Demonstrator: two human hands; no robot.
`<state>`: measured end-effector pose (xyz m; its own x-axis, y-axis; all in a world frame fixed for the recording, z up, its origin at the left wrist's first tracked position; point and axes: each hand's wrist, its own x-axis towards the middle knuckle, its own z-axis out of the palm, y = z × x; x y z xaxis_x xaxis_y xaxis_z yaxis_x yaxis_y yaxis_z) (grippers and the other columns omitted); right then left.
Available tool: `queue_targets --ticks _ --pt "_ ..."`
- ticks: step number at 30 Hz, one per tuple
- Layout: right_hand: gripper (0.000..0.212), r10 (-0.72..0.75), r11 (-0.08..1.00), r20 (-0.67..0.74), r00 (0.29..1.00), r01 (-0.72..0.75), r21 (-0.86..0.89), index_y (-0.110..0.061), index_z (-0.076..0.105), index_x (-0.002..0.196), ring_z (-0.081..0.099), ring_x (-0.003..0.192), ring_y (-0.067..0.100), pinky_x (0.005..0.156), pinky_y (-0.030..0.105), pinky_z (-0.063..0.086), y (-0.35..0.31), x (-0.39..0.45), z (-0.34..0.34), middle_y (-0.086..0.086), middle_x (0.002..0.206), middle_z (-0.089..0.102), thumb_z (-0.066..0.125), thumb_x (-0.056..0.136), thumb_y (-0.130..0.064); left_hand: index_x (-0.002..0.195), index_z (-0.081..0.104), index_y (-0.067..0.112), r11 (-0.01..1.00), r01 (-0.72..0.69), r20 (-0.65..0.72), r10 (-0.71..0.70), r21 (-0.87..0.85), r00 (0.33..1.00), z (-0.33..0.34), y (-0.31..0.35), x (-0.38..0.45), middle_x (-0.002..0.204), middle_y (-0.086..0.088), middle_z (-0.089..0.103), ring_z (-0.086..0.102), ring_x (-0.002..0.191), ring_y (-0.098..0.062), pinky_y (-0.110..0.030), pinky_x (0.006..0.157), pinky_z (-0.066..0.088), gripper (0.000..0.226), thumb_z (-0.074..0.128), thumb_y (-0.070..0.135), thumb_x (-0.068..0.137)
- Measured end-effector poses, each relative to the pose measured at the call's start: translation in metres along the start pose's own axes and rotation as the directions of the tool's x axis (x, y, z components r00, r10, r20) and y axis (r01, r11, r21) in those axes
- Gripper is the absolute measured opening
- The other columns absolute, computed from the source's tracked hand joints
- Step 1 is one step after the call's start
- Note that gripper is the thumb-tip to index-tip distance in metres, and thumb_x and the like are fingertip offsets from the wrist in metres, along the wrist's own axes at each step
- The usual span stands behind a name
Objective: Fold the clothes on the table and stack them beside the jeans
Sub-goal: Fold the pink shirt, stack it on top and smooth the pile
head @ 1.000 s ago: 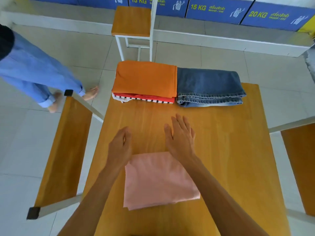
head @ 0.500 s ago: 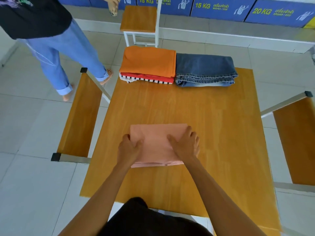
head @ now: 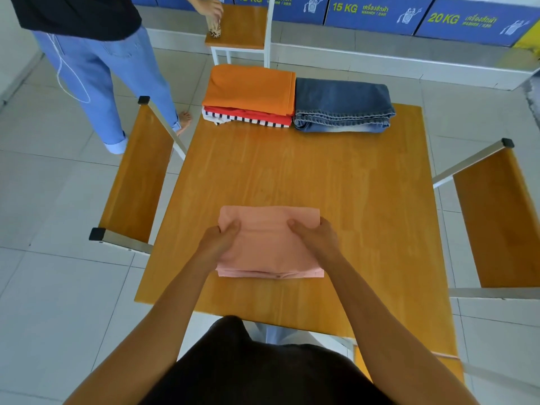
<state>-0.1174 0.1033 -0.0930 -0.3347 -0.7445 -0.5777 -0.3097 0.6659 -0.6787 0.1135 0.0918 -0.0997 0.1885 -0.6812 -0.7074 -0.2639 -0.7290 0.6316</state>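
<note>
Readable only on the blue panels [head: 371,13] along the far wall. On the panel right of the far chair, partly cut by the top edge: "15 KG" in yellow-green. On the next panel to the right: "15 KG" again, same colour, followed by a smaller line of Thai script and beneath it tiny Latin lettering, likely "WASHER" plus another word, too small to confirm. On the far right panel [head: 473,21]: "20 KG" in yellow-green, with the same Thai line and small lettering after it. Beside each label, a white washing-machine cartoon drawing. Nothing legible on the clothes or the table.
</note>
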Motion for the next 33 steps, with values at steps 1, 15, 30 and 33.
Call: queue_targets --ticks 1,15,30,33 --pt "0.082 -0.025 1.000 -0.012 1.000 0.025 0.013 -0.017 0.049 0.140 0.060 0.115 0.026 0.093 0.039 0.050 0.000 -0.001 -0.001 0.001 0.131 0.062 0.074 0.075 -0.060 0.134 0.052 0.003 1.000 -0.013 0.008 0.013 0.007 1.000 0.000 0.000 0.001 0.129 -0.009 0.059 0.056 0.116 -0.030 -0.038 0.093 0.047 0.071 0.058 0.057 0.088" --pt "0.062 -0.062 0.994 -0.009 0.998 0.061 -0.095 -0.009 0.057 0.120 0.060 0.093 0.024 0.075 0.035 0.048 0.007 0.014 -0.010 0.003 0.106 0.065 0.056 0.088 -0.063 0.094 0.058 0.011 0.909 -0.117 -0.214 0.216 0.399 0.953 0.016 -0.001 0.000 0.090 -0.008 0.063 0.058 0.082 -0.027 -0.035 0.069 0.041 0.056 0.032 0.060 0.097" --pt "0.059 -0.104 0.981 -0.101 0.989 0.085 -0.173 -0.005 0.051 0.111 0.057 0.091 0.027 0.070 0.034 0.044 -0.024 0.035 0.008 0.009 0.104 0.061 0.056 0.090 -0.059 0.130 0.049 0.013 0.979 -0.144 -0.035 0.151 0.144 0.988 0.001 0.028 0.030 0.121 -0.001 0.056 0.055 0.115 -0.024 -0.037 0.091 0.045 0.043 0.043 0.040 0.098" --pt "0.055 -0.120 0.970 -0.102 0.987 0.095 -0.224 -0.004 0.047 0.112 0.057 0.092 0.029 0.072 0.037 0.041 -0.030 0.040 0.013 0.012 0.108 0.061 0.057 0.092 -0.055 0.133 0.046 0.012 0.975 -0.124 -0.025 0.131 0.185 0.991 -0.002 0.032 0.034 0.124 -0.002 0.054 0.054 0.114 -0.024 -0.043 0.098 0.046 0.055 0.031 0.053 0.100"
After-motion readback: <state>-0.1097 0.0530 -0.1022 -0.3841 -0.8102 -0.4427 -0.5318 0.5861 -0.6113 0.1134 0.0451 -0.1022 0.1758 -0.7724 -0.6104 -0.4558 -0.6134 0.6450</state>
